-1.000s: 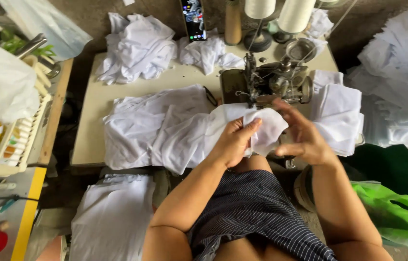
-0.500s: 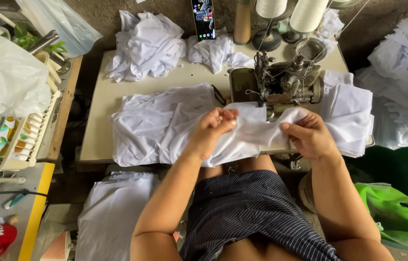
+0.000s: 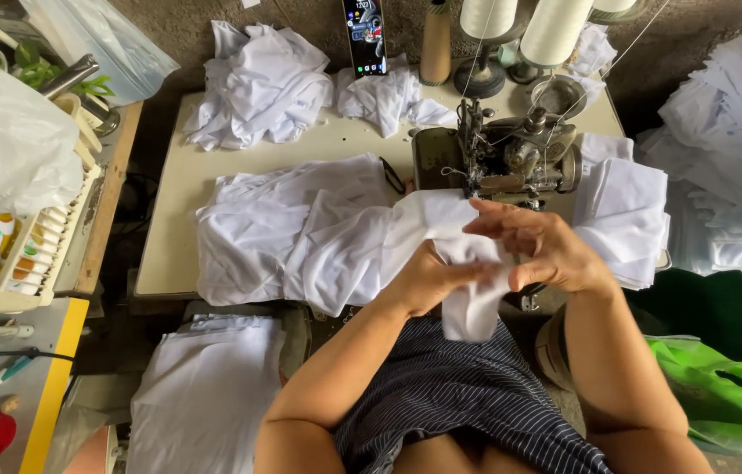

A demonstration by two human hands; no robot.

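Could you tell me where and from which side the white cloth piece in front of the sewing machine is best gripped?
Probably at its free folded edge, from the near side. The white cloth piece hangs off the table's front, where the left hand and right hand pinch it; its far end lies against the sewing machine.

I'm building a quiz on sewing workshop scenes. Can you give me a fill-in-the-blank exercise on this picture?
1. Both hands, left hand and right hand, hold a piece of ____ fabric.
2. Just beyond the hands on the table stands a ____ machine.
3. The smartphone stands propped at the table's ____ edge.
4. The bag on the floor at right is ____.

Missing words: white; sewing; far; green
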